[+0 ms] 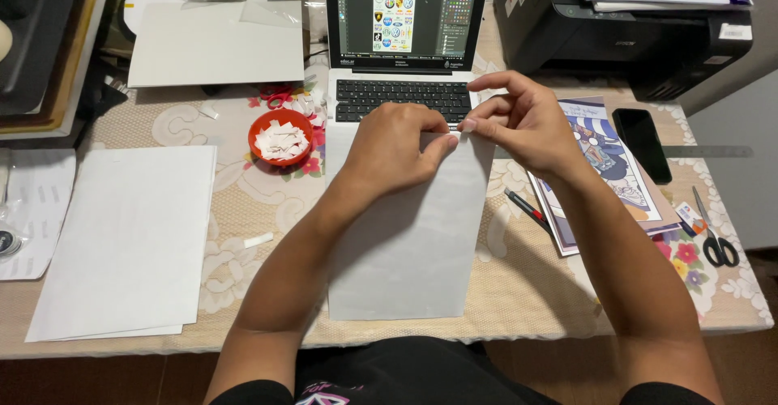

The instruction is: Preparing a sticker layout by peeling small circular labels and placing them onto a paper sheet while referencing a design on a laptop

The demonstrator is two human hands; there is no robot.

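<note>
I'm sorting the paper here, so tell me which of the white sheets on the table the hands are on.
The upright sheet in front of the laptop: both hands, left and right, pinch its top edge. The stack at left and the far sheet lie untouched.

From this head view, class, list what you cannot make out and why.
- Small white piece at the fingers: mostly covered by both hands.
- Laptop palm rest: hidden by the grey sheet.
- Printer: top cut off by the frame edge.
- Scraps in the red bowl: too small.

sheet (405, 243): smooth matt paper | tabletop (527, 292): covered by woven floral cloth | bowl (267, 121): glossy red plastic | phone (642, 143): glossy black glass | printer (583, 32): black plastic, slightly shiny | scissors (713, 239): metal blades, black plastic handles
</note>
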